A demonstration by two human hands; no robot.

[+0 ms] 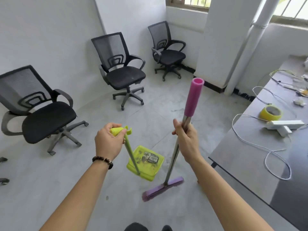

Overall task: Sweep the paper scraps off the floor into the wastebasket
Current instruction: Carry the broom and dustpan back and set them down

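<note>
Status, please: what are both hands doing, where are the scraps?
Left hand grips dustpan handle; right hand grips broom shaft. Paper scraps lie in dustpan. Wastebasket not in view.

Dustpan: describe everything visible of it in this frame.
The dustpan is lime-green plastic: a shallow pan on a long thin handle ending in a wider grip with a clip. The left hand grips that top, the handle slanting down to the pan. The pan is low at the floor, left of the broom head, and holds grey scraps and crumbs. Whether it touches the floor is unclear.
</note>
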